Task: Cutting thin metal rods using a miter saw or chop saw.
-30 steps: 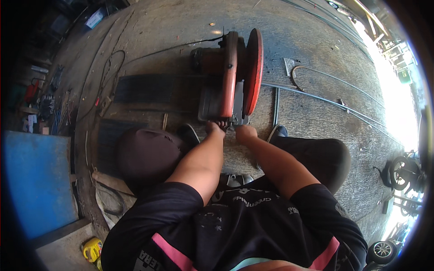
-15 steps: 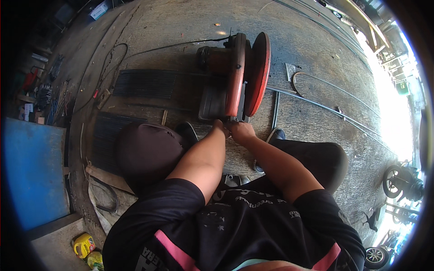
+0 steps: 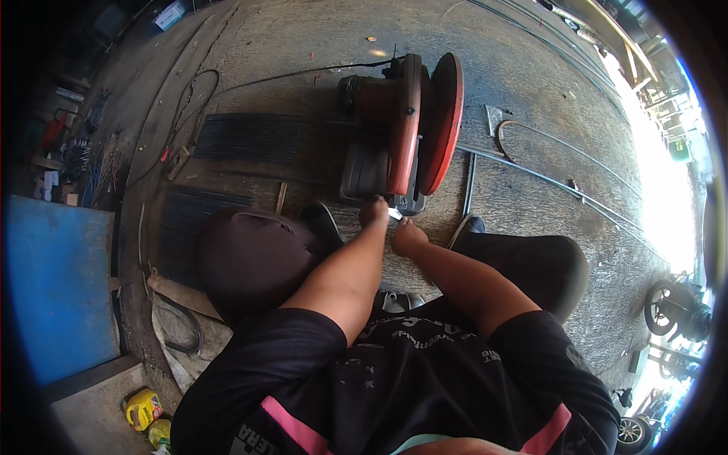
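An orange chop saw (image 3: 406, 129) with a raised round blade guard stands on the concrete floor in front of me. My left hand (image 3: 374, 210) and my right hand (image 3: 407, 236) are both at the saw's base, close together. Between them shows a small pale metal piece (image 3: 395, 214); the left hand's fingers seem closed on it. The right hand is a closed fist just below it, and I cannot tell whether it grips anything. I squat with my knees to both sides and my shoes (image 3: 322, 221) near the saw.
Two stacks of dark thin rods (image 3: 246, 138) lie left of the saw. Long bent steel bars (image 3: 546, 176) lie to the right. A blue panel (image 3: 53, 288) stands at the left, yellow bottles (image 3: 144, 408) at lower left, a wheeled machine (image 3: 675, 307) at the right edge.
Both hands stayed at the saw's base and drew a little closer together. The view shifted slightly as my head moved.
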`<state>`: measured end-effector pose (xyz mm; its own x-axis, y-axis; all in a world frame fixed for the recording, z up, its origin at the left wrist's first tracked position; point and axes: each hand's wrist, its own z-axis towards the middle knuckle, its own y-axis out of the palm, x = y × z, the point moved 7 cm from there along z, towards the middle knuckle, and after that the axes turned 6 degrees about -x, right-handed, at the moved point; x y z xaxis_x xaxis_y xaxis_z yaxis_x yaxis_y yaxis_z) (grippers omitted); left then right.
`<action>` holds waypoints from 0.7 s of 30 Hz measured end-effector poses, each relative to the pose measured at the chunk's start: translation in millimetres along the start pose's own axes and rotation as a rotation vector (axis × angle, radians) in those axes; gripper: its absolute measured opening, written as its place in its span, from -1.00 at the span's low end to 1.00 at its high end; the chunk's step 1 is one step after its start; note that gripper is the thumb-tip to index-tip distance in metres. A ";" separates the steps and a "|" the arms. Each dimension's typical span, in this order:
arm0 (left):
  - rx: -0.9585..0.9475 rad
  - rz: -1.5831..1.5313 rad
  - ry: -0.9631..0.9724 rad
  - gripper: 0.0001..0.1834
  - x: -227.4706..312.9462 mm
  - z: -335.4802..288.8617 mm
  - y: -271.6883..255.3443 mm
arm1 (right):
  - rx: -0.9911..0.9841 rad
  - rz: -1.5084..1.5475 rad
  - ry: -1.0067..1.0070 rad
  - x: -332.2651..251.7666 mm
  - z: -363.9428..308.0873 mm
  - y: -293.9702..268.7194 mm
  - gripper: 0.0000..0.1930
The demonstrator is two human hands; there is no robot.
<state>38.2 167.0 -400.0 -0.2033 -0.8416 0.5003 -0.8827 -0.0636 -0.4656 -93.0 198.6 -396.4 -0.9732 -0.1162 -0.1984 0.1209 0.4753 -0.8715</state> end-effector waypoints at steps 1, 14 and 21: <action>0.042 0.247 0.168 -0.45 16.2 -6.3 0.6 | -0.051 -0.051 -0.158 -10.2 2.5 9.4 -0.56; -0.615 -0.810 -0.495 -0.42 -62.9 16.0 44.1 | -0.382 0.318 0.128 -23.9 3.1 -49.2 -0.24; -1.171 -1.039 -0.444 -0.40 -55.5 19.1 79.2 | -0.392 0.392 -0.009 -39.1 12.2 -68.3 -0.39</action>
<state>-12.3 198.4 -478.6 0.6011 -0.7920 -0.1070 -0.4180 -0.4257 0.8025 -60.8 160.0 -334.7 -0.8677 0.1281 -0.4802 0.3905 0.7734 -0.4994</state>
